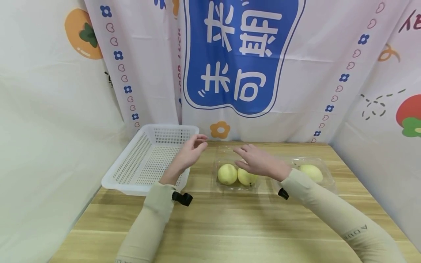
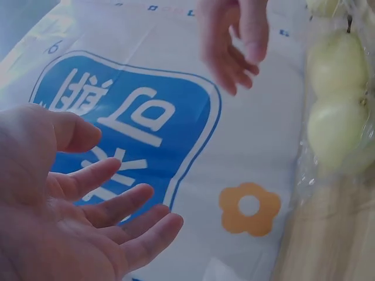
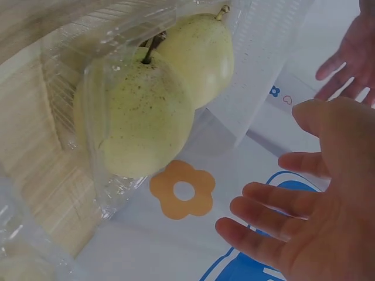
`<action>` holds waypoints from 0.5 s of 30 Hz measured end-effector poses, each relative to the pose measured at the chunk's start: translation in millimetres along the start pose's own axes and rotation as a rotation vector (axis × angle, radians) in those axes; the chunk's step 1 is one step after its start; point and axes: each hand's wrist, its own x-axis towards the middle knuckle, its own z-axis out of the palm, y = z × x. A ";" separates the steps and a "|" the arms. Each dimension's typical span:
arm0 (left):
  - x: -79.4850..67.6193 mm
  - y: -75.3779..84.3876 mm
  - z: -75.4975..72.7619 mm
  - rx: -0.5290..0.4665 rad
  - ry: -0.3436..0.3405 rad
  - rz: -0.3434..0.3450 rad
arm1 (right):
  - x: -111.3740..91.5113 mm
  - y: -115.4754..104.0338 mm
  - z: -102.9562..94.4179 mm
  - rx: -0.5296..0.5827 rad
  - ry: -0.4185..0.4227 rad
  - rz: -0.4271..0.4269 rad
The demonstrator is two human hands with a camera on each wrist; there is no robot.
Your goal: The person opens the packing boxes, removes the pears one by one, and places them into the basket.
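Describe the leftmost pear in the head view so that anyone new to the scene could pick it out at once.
On the wooden table, find the perforated white basket, then the clear plastic container nearest on its right. Inside, the leftmost pear shows its full outline, while the right hand partly hides the neighbouring pear.

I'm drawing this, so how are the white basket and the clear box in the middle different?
The white basket is bigger than the clear box. The basket's white walls have rows of little slots; the box's walls are see-through. The basket is on the left; the box, holding yellowish fruit, is further right. Both sit on the wooden table.
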 end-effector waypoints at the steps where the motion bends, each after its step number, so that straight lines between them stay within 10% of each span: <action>1: -0.2 1.0 -4.2 0.004 0.005 0.007 | -1.2 0.0 0.9 0.005 0.001 0.000; 15: -10.9 2.9 -59.7 0.056 0.072 0.070 | -8.8 -5.5 19.3 -0.062 0.042 0.006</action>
